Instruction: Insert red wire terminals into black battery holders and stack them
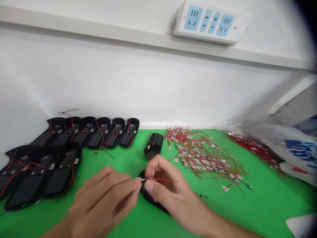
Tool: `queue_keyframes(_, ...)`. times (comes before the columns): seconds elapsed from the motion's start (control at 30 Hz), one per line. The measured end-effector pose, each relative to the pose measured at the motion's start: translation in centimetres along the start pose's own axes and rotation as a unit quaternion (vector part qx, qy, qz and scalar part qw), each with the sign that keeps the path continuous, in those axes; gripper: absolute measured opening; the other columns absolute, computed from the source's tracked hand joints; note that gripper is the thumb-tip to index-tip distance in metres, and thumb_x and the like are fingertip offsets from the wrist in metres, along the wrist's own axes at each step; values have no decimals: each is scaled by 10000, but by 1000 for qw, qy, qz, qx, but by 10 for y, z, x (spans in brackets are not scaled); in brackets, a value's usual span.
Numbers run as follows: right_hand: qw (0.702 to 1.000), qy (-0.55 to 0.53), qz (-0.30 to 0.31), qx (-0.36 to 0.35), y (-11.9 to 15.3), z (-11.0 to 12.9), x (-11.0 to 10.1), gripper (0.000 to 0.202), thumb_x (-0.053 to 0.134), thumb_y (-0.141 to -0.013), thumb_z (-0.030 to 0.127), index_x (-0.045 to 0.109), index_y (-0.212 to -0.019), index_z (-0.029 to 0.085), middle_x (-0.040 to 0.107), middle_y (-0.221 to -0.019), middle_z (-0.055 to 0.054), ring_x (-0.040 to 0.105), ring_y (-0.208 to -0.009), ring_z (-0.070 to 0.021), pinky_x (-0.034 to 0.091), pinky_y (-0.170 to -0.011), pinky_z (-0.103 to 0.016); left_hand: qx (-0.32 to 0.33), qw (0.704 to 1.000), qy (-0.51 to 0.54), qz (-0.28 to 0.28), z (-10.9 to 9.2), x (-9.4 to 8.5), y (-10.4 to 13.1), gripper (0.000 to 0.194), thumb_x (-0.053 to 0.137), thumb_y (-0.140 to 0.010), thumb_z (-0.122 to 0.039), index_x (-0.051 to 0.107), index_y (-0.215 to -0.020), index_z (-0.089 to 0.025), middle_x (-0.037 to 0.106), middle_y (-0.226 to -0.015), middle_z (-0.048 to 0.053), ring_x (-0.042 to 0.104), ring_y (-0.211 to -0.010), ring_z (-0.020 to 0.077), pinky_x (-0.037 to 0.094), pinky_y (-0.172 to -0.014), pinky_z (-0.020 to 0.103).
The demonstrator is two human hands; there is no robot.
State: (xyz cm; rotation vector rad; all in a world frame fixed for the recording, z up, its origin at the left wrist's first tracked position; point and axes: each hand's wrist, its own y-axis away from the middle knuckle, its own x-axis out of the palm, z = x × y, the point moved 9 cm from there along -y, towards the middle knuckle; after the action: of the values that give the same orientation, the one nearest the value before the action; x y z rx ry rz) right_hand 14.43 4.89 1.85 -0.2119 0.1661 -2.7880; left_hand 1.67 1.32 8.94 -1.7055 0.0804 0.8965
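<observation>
My left hand is closed, its fingertips pinching a small pale metal piece at the lower middle. Facing it, my right hand pinches the red wire close to that piece, and the wire's free end points right. Under both hands lies a black housing, mostly hidden. Just beyond my right fingers, another black housing rests on the green surface with a bit of red wire in it.
Rows of black housings with red wires fill the left. A pile of red wires with metal tabs lies right of centre. Plastic bags and more red wires are at far right. A socket strip hangs above.
</observation>
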Motion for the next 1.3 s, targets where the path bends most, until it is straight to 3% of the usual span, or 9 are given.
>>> queue_keyframes(0.13,998,63,24,12,1,-4,5,386,596,-979,492,498,-735,209,361,-619,60,300,-566,-108,243,-502,-246,85,996,8,34,-10,7,9,222,681,-891,0,657,-1087,-101,723,-891,4,638,-779,115,520,-822,288)
queue_keyframes(0.23,993,114,7,-3,-4,5,-8,381,562,-991,470,529,-723,200,396,-631,45,338,-582,-110,267,-509,-239,39,997,53,49,-1,12,4,213,638,-908,-35,611,-1107,-104,697,-978,45,627,-905,151,517,-872,300)
queue_keyframes(0.3,990,134,-29,-12,-8,14,-26,370,556,-988,455,541,-722,199,401,-609,48,349,-563,-108,279,-508,-237,-16,985,103,134,9,30,4,227,625,-918,-132,576,-1139,-142,657,-1143,91,601,-1079,207,520,-947,349)
queue_keyframes(0.4,983,171,-59,-12,-15,24,-49,346,548,-984,427,561,-727,195,404,-574,52,358,-538,-110,282,-509,-243,-60,937,151,309,17,65,21,266,701,-860,-227,577,-1095,-217,537,-1378,101,500,-1295,295,521,-1014,428)
queue_keyframes(0.5,976,209,-57,2,-19,26,-62,303,533,-979,373,566,-739,191,423,-587,49,369,-549,-110,285,-528,-247,-84,903,174,383,24,85,42,188,693,-875,-181,590,-1021,-241,500,-1421,72,506,-1316,286,508,-1056,434)
queue_keyframes(0.63,965,260,7,33,-20,20,-60,277,523,-960,304,518,-707,191,411,-639,46,375,-596,-105,287,-554,-241,-124,905,177,367,34,94,53,207,645,-928,-189,599,-1111,-272,473,-1436,65,567,-1269,259,504,-1076,433)
queue_keyframes(0.83,933,329,101,103,-13,-6,-51,232,504,-898,223,528,-672,177,399,-638,41,382,-608,-105,267,-537,-242,-164,932,160,281,41,91,52,103,658,-926,-259,593,-1003,-239,500,-1382,91,677,-1056,249,595,-873,393)
queue_keyframes(1.03,918,358,121,118,-13,-25,-47,208,477,-843,170,470,-636,187,366,-622,49,339,-586,-101,256,-529,-247,-162,954,141,211,35,84,51,209,713,-896,-220,576,-1051,-245,538,-1340,67,672,-1083,215,560,-936,342)
queue_keyframes(1.3,915,377,96,110,-13,-29,-51,219,468,-857,198,427,-641,199,368,-637,48,332,-603,-108,256,-545,-257,-161,963,137,164,34,79,50,236,750,-865,-192,533,-951,-227,572,-1335,65,642,-1169,212,512,-1020,327)
